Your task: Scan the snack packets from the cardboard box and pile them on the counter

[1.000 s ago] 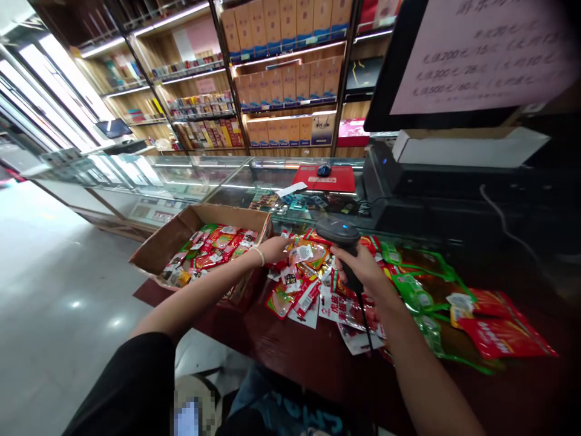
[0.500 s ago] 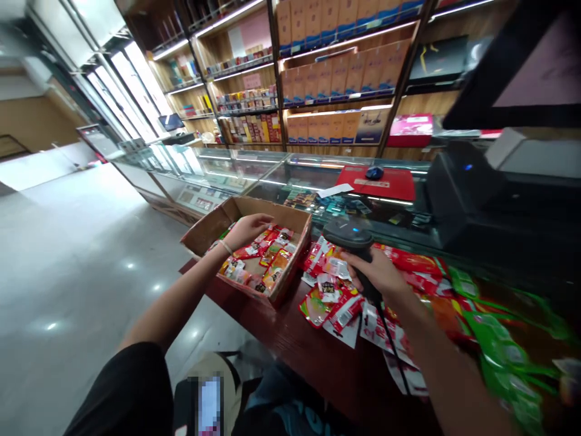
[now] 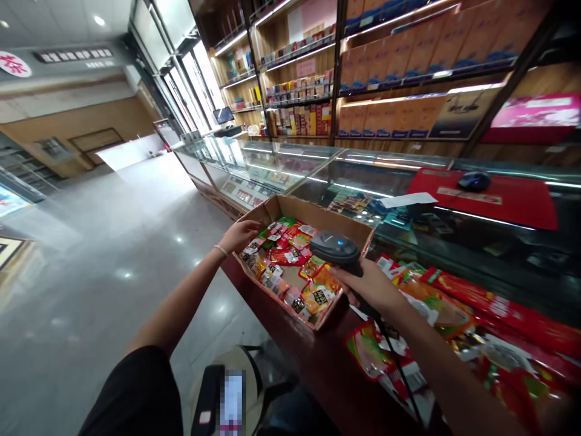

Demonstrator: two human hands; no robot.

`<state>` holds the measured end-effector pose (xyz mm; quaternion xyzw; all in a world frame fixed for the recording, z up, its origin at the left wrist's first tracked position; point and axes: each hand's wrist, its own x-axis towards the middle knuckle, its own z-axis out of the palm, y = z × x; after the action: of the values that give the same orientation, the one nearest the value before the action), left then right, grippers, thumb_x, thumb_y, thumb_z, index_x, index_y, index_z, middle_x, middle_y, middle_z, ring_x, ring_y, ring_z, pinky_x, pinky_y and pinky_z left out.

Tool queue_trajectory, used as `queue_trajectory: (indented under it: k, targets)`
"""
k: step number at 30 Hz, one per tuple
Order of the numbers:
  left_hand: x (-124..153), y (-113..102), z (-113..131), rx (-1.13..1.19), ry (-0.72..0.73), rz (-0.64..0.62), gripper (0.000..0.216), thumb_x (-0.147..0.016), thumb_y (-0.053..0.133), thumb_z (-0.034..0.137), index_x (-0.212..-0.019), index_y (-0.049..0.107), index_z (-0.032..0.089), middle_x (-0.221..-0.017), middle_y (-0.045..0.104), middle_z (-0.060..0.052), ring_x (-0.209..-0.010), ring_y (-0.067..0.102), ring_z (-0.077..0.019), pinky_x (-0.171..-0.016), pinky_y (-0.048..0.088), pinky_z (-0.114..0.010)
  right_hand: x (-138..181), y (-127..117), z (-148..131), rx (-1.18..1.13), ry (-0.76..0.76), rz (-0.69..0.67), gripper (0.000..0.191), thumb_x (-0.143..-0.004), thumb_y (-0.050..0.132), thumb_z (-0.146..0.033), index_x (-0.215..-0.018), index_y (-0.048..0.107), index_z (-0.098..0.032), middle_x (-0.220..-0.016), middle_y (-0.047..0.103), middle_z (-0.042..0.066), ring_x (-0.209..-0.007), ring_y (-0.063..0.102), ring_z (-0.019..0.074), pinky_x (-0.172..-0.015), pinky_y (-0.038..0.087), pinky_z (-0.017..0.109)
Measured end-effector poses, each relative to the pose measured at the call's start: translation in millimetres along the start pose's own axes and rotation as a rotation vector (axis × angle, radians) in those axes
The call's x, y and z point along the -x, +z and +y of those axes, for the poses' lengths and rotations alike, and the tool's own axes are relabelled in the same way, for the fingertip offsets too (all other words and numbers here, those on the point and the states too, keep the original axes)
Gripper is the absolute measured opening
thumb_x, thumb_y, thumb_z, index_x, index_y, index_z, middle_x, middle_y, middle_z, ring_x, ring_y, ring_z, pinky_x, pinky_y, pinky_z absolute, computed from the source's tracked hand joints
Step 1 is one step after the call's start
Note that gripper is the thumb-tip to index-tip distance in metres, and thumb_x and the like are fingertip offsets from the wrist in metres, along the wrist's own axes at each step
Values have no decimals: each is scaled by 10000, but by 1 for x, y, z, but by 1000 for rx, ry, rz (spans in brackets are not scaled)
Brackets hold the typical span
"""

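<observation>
My right hand (image 3: 370, 283) is wrapped round the handle of a black barcode scanner (image 3: 334, 247). Its head, with a small blue light, hangs over the right part of an open cardboard box (image 3: 349, 225). Small snack packets (image 3: 290, 255) in red, green and orange lie inside the box, some behind the scanner. At the box's left wall, my left hand (image 3: 241, 235) has its fingers stretched inward over the packets; whether they touch anything cannot be made out. From the scanner a black cable (image 3: 399, 369) runs down past my right forearm.
More snack packets (image 3: 494, 303) are piled on the dark red counter (image 3: 272, 321) at right. Behind stands a glass display case (image 3: 313, 160) bearing a red mat (image 3: 526, 203), a mouse (image 3: 474, 180) and a white paper strip (image 3: 408, 200). Below are a stool (image 3: 247, 357) and a phone (image 3: 232, 393).
My view has turned left. The scanner, still in my right hand, has moved from above the loose packets to above the box. My left hand has shifted from the box's middle to its left wall.
</observation>
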<state>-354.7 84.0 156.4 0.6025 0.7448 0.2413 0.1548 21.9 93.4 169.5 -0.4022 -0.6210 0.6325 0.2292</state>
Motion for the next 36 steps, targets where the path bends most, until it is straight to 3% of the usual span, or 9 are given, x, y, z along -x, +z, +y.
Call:
queue_trajectory:
  k: [4, 10, 14, 17, 22, 28, 33, 36]
  targets:
    - [-14, 8, -22, -104, -24, -82, 437, -767, 565, 334, -1165, 621, 163, -1080, 698, -73, -927, 662, -200, -829, 509, -281, -20, 3, -5, 35, -27, -39, 266, -756, 678, -396, -830, 516, -199, -464, 516, -69, -325, 483, 100, -322, 389, 200]
    - [-34, 24, -36, -545, -11, -333, 482, -755, 616, 342, -1207, 588, 175, -1114, 682, -116, -999, 640, -255, -868, 469, -308, -45, 2, 6, 49, -13, -119, 273, -762, 684, -405, -856, 520, -207, -475, 548, -57, -327, 500, 115, -311, 386, 209]
    - [-43, 38, -34, -682, -76, -491, 537, -652, 708, 333, -1142, 612, 136, -1064, 679, -184, -972, 643, -323, -824, 481, -358, -49, 1, 11, 12, 6, -141, 295, -742, 697, -434, -850, 533, -214, -460, 541, -54, -316, 489, 125, -307, 393, 230]
    - [-48, 47, -32, -682, -133, -521, 583, -521, 787, 313, -1051, 635, 125, -1032, 677, -197, -939, 644, -340, -789, 490, -362, -49, 1, 11, 10, 14, -151, 303, -736, 701, -446, -836, 531, -216, -462, 537, -52, -318, 485, 125, -307, 384, 230]
    - [-51, 48, -30, -608, -141, -430, 441, -517, 740, 148, -948, 646, 125, -964, 686, -175, -921, 647, -317, -794, 478, -342, -49, -2, 14, 19, 7, -169, 314, -753, 683, -467, -867, 535, -215, -473, 550, -45, -330, 503, 136, -318, 405, 242]
    - [-41, 26, -25, -499, -99, -293, 379, -672, 623, 215, -1045, 611, 152, -983, 682, -102, -879, 642, -246, -731, 480, -299, -45, -2, 13, 42, -21, -131, 293, -776, 658, -457, -881, 535, -212, -486, 559, -41, -347, 524, 144, -325, 412, 243]
    - [-25, 15, -9, 15, -104, -264, 252, -583, 710, 255, -789, 627, 137, -718, 661, -20, -659, 622, -176, -604, 479, -257, -39, 3, 11, -23, -63, -64, 313, -752, 687, -423, -923, 525, -217, -478, 543, -60, -337, 500, 132, -314, 392, 233]
    - [-11, 13, 14, 329, -106, -273, 307, -572, 747, 308, -796, 636, 130, -723, 671, -22, -644, 626, -155, -615, 496, -259, -28, 1, 9, -99, -120, -11, 322, -735, 704, -413, -908, 516, -217, -486, 535, -71, -337, 484, 112, -314, 381, 215]
